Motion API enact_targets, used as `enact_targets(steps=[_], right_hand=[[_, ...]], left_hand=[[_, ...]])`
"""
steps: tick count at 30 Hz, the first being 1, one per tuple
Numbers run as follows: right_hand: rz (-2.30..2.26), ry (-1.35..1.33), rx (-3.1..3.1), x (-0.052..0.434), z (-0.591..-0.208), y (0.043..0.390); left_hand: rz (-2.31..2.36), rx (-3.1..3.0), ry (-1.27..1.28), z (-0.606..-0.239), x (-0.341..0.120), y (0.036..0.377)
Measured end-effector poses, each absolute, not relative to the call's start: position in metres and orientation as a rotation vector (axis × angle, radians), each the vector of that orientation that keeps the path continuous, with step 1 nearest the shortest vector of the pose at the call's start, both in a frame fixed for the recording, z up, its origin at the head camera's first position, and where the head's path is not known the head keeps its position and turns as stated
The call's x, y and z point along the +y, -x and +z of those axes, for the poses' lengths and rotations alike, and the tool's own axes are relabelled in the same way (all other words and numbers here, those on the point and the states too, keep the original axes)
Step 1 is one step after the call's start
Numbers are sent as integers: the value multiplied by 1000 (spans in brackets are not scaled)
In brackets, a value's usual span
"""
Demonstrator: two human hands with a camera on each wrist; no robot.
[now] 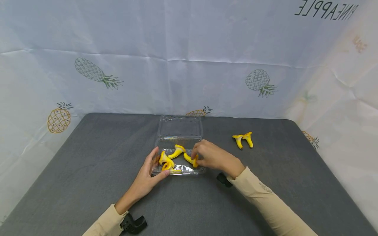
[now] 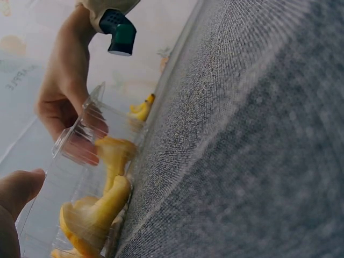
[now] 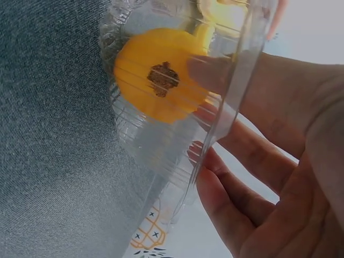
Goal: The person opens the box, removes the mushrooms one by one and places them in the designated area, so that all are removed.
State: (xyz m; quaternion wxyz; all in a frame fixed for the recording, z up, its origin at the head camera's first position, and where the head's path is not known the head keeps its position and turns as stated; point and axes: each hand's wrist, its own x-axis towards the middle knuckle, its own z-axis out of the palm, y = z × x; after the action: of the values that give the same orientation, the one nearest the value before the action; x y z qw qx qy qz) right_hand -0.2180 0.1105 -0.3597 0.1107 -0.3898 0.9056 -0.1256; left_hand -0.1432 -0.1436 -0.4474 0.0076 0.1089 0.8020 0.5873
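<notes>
A clear plastic clamshell box (image 1: 179,154) sits at the centre of the head view on the dark grey fabric-covered table (image 1: 88,157), its lid open toward the back; several small yellow banana-shaped pieces (image 1: 176,151) lie inside it; the left hand (image 1: 149,177) rests against the box's left wall, fingers nearly straight and the thumb along the front rim; the right hand (image 1: 211,156) reaches in from the right, its grip pinching one yellow piece (image 1: 191,159) at the box's right side; two more yellow pieces (image 1: 243,139) lie on the table to the right of centre, well apart from the box; a white pineapple-printed cloth (image 1: 189,55) fills the upper frame.
</notes>
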Motion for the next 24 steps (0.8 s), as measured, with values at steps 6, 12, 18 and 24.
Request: enact_targets(steps=[6,12,18,24], right_hand=[[-401,1179,2671,109,-363,219],[-464,1200,2643,106,-366,219],[-475,1242,2603,104,-370,219],[-523,1278,2607,102,-372,219]], left_hand=[[1837,2511,-346,-447,-144,143],[1839,2506,-345,-447,-144,143],[1830,2510,-332,-446,-144,143],[1830,2513,-333,-446,-143,143]])
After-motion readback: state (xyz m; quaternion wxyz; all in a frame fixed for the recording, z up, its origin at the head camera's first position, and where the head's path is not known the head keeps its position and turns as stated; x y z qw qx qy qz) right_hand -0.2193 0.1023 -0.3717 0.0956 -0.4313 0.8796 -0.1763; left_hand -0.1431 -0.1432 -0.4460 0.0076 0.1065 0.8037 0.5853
